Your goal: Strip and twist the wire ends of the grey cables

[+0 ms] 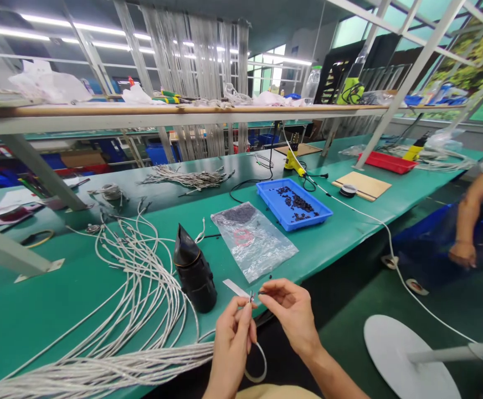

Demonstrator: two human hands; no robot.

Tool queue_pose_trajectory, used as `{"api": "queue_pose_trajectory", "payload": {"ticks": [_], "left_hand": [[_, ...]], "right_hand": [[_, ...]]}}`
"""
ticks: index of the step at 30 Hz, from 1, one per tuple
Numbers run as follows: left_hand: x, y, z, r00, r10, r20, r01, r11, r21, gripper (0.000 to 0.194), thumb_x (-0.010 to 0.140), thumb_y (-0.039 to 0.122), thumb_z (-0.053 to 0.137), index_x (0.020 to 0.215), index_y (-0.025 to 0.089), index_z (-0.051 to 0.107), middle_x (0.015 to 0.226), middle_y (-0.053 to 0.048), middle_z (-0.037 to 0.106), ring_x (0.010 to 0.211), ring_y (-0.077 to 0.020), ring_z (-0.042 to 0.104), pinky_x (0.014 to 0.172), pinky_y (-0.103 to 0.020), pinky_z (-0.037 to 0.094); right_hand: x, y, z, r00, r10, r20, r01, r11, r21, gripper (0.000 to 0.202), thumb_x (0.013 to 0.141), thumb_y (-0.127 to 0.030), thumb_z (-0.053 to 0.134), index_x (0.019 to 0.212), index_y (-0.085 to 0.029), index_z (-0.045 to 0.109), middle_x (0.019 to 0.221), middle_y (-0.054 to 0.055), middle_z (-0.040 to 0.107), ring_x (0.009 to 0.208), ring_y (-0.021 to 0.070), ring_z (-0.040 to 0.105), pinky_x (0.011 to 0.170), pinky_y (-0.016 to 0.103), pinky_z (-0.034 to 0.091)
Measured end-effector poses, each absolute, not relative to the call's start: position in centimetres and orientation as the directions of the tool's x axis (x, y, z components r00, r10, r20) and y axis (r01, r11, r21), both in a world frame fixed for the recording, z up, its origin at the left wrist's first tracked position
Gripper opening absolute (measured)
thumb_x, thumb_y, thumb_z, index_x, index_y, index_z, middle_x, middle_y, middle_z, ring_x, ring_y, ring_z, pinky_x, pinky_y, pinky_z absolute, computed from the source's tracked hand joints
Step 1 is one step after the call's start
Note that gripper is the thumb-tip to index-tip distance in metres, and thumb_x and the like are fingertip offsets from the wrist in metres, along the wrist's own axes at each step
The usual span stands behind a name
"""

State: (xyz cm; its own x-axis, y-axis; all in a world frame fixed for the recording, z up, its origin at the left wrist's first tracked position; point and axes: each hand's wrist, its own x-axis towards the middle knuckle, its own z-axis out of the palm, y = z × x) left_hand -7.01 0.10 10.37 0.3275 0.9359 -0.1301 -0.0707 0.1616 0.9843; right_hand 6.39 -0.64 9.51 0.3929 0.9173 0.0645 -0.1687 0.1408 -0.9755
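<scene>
My L hand (pixel 234 333) pinched a white cable (pixel 265 363) near its end, w/ the thin wires (pixel 252 297) poking up past my fingers, prob. so I could see them & get at them. The rest of it hung in a loop below, by the table (pixel 79 293) edge, I think b/c it was too long to hold up. My R hand (pixel 293 310) pinched a tiny dark bit (pixel 261 292) b/w thumb & pointer finger, just beside the wires; I guess I used only the tips b/c it was so small. The blue tray (pixel 310 223) held lots of black bits (pixel 299 204), maybe so they didn't roll off, past the plastic bag (pixel 262 255). The other cables (pixel 121 366) lay to my L, prob. for easy reach. My L hand stood up w/ fingers curled; my R hand leaned in from the side, other fingers loosely bent.
</scene>
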Motion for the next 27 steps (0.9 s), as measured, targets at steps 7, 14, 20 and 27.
{"api": "queue_pose_trajectory", "payload": {"ticks": [7, 14, 20, 27], "left_hand": [[-7.17, 0.25, 10.43, 0.278, 0.949, -0.148, -0.058, 0.171, 0.984, 0.039, 0.089, 0.052, 0.057, 0.089, 0.013, 0.06, 0.042, 0.008, 0.041, 0.038, -0.0045, 0.028, 0.041, -0.016, 0.019], [-7.1, 0.39, 10.55, 0.304, 0.946, -0.109, -0.097, 0.145, 0.985, 0.036, 0.092, 0.049, 0.054, 0.081, 0.015, 0.056, 0.053, 0.004, 0.053, 0.041, -0.0057, 0.042, 0.044, -0.015, 0.032], [-7.31, 0.56, 10.44, 0.305, 0.945, -0.122, -0.089, 0.156, 0.984, 0.037, 0.091, 0.051, 0.055, 0.083, 0.015, 0.058, 0.049, 0.005, 0.052, 0.039, -0.0057, 0.04, 0.041, -0.015, 0.029], [-7.34, 0.55, 10.54, 0.289, 0.944, -0.161, -0.057, 0.185, 0.981, 0.042, 0.086, 0.055, 0.06, 0.085, 0.013, 0.061, 0.042, 0.006, 0.048, 0.033, -0.0042, 0.033, 0.038, -0.014, 0.023]], "right_hand": [[6.27, -0.19, 9.36, 0.219, 0.971, -0.099, -0.543, 0.037, -0.839, 0.027, 0.065, -0.028, 0.088, 0.084, -0.019, 0.072, 0.08, 0.001, 0.068, 0.07, 0.0119, 0.061, 0.07, 0.024, 0.05], [5.89, -0.19, 9.18, 0.148, 0.987, -0.065, -0.573, 0.032, -0.819, 0.025, 0.069, -0.024, 0.086, 0.087, -0.02, 0.069, 0.081, 0.0, 0.065, 0.072, 0.0119, 0.059, 0.073, 0.025, 0.048], [5.73, 0.04, 9.34, 0.144, 0.988, -0.058, -0.546, 0.03, -0.837, 0.024, 0.069, -0.025, 0.085, 0.086, -0.02, 0.069, 0.082, 0.0, 0.065, 0.074, 0.013, 0.058, 0.074, 0.025, 0.048], [5.7, -0.02, 9.34, 0.161, 0.986, -0.042, -0.512, 0.047, -0.858, 0.021, 0.071, -0.026, 0.084, 0.085, -0.02, 0.069, 0.082, 0.0, 0.065, 0.075, 0.0132, 0.058, 0.074, 0.025, 0.05]]}}
